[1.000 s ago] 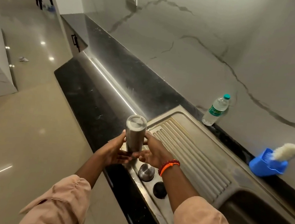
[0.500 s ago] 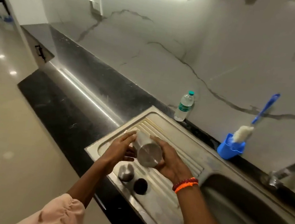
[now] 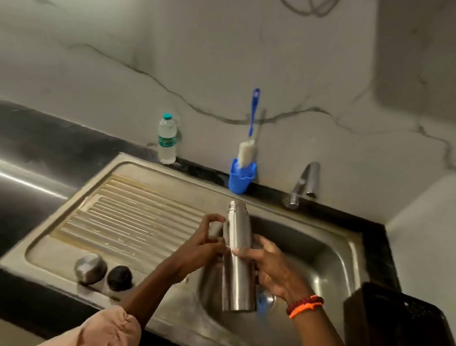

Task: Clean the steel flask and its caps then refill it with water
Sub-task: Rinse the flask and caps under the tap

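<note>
The steel flask (image 3: 235, 255) is uncapped, its threaded mouth pointing away from me, tilted over the sink basin (image 3: 322, 259). My right hand (image 3: 272, 267) grips its middle from the right. My left hand (image 3: 201, 248) holds it from the left, fingers curled at its upper body. Two caps sit on the drainboard's front edge: a steel cap (image 3: 90, 268) and a black cap (image 3: 119, 277) beside it.
A plastic water bottle (image 3: 166, 143) stands behind the drainboard (image 3: 129, 218). A blue holder (image 3: 241, 176) carries a bottle brush (image 3: 249, 135). The tap (image 3: 304, 185) is at the back of the basin. A black crate (image 3: 407, 338) stands at the right. Something blue (image 3: 262, 302) lies in the basin.
Both hands carried the flask from the drainboard's left end to over the basin and turned it so its mouth points away. The view swung right toward the tap.
</note>
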